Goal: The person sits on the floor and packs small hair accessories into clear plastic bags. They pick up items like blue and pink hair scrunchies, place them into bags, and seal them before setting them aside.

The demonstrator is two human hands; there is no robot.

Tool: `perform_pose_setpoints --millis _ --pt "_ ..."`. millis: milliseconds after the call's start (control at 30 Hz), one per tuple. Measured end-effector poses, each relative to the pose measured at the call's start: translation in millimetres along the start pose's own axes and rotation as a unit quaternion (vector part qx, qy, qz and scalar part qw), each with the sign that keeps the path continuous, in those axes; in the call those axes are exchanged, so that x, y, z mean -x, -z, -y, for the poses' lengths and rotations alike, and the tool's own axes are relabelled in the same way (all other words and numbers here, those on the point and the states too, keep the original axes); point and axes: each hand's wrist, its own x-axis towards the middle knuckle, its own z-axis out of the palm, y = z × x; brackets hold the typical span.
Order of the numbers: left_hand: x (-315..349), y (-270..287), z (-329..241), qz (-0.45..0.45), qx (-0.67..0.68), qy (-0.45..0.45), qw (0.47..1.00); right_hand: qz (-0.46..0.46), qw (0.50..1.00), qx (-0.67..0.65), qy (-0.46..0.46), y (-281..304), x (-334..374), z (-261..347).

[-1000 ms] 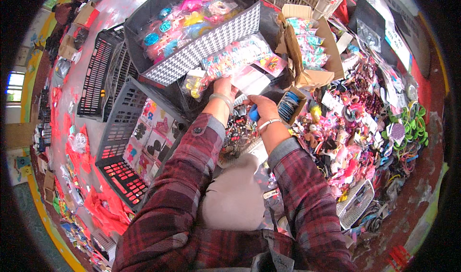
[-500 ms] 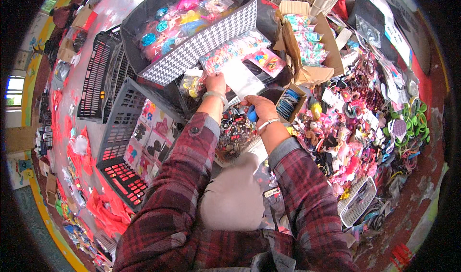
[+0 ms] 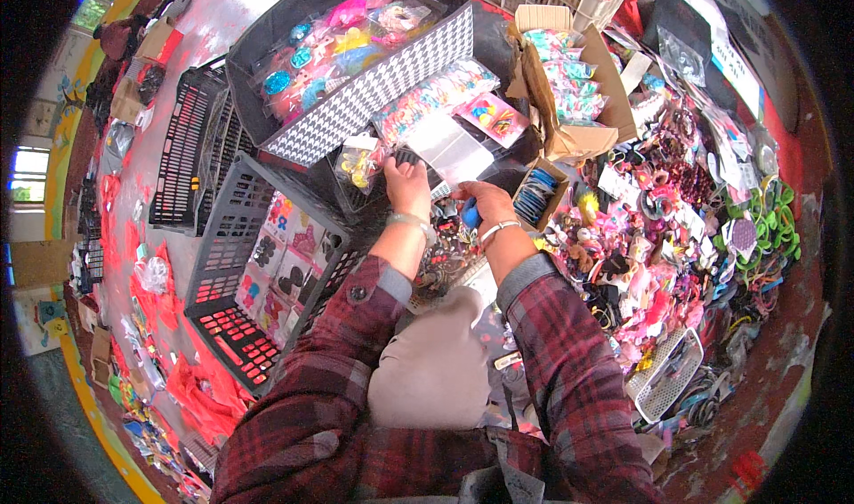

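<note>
My left hand (image 3: 407, 189) has its fingers bent close together beside the left edge of a white plastic bag (image 3: 452, 153). Something small and dark shows at its fingertips; whether the hand grips it is unclear. My right hand (image 3: 489, 207) is curled, with a small blue object (image 3: 470, 212) tucked in the fingers, close to the bag's near corner. Behind the white bag lie a clear bag of pastel pieces (image 3: 436, 99) and a pink packet (image 3: 493, 118). A packet with yellow pieces (image 3: 359, 163) lies left of my left hand.
A houndstooth-sided bin (image 3: 374, 86) of bagged trinkets stands behind. A grey crate (image 3: 227, 228) holds carded hair accessories at left. To the right are a cardboard box (image 3: 612, 86) of packets, a small box (image 3: 557, 180) of blue bands, and a large heap of hair accessories (image 3: 649, 246).
My left hand has drawn back toward me from the white bag's edge. My right hand stays nearly in place, and the white bag lies slightly flatter.
</note>
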Motion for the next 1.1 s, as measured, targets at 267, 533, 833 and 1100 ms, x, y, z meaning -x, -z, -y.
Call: perform_pose_setpoints --millis 267,533,833,1100 --pt "-15 15 -17 0.265 -0.442 -0.33 0.791 0.006 0.999 0.047 0.013 -1 -5 -3" --pt "-25 2 -22 0.301 -0.535 -0.277 0.739 0.039 0.876 0.376 0.298 45 -69 -54" --pt "-47 5 -21 0.321 -0.596 -0.246 0.694 0.002 0.928 0.342 0.149 47 -56 -44" --pt "-46 4 -20 0.309 -0.591 -0.215 0.714 -0.023 0.808 0.563 0.173 121 20 -23"
